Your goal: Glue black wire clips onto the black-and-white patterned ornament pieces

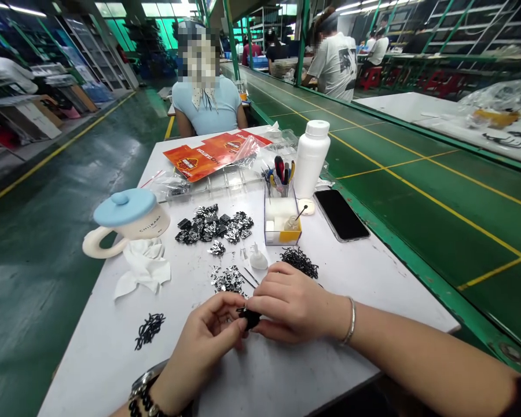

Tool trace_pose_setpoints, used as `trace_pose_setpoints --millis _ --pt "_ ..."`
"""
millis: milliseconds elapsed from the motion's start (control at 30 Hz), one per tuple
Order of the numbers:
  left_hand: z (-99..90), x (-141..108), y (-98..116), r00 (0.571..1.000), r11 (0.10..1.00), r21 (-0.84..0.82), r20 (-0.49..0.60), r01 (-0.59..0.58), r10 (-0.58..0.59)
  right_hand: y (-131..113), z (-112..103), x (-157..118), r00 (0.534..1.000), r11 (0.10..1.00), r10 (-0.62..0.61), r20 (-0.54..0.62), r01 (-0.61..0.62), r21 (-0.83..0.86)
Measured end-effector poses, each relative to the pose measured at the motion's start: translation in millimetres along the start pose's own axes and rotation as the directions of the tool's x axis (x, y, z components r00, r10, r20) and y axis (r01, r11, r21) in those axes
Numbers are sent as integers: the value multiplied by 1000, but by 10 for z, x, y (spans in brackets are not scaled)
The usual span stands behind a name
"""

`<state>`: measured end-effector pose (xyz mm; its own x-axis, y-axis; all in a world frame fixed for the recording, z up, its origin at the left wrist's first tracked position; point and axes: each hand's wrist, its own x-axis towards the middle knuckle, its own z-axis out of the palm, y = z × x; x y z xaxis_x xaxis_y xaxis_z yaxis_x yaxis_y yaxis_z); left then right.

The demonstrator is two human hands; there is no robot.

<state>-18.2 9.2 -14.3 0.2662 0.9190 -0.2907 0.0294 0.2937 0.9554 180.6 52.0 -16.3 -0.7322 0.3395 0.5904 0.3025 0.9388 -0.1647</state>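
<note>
Between my two hands is a small black part (pixel 249 317), close above the near side of the white table (pixel 191 359). My left hand (pixel 211 327) pinches its left side between thumb and fingers. From the right, my right hand (pixel 293 304) grips the same part, and its fingers cover much of it. Just beyond the hands lie a pile of small silvery metal pieces (pixel 228 280) and tweezers (pixel 250 278). Black curved strips (pixel 299 262) are heaped behind my right hand. Farther back is a pile of black and silver parts (pixel 212 226).
A lidded mug (pixel 132 214) and crumpled tissue (pixel 145 269) stand left, near more black strips (pixel 150 331). At the back are orange packaging (pixel 212 153), a tool box (pixel 282 217), a white bottle (pixel 312 159) and a phone (pixel 342 214). A person (pixel 206 107) sits beyond the table.
</note>
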Motion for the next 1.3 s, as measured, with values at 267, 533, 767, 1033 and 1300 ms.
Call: trace_pose_setpoints --millis 267,533,767,1033,1300 --pt "-18 6 -25 1000 999 -37 0 31 -31 10 17 10 1000 1000 2 -3 -2 21" --pt "-11 16 -7 997 990 -136 76 29 -18 -75 -43 45 1000 998 9 -19 -8 60" --pt "-77 23 44 987 993 -117 161 -6 25 291 -428 -127 753 898 433 -496 -410 161" --pt "-36 29 54 995 999 -8 91 41 -41 1532 -1345 -1145 -105 -8 773 -625 -988 156" --pt "-46 47 29 998 992 128 68 -3 -6 1513 -1313 -1143 -116 -54 695 -710 -992 110"
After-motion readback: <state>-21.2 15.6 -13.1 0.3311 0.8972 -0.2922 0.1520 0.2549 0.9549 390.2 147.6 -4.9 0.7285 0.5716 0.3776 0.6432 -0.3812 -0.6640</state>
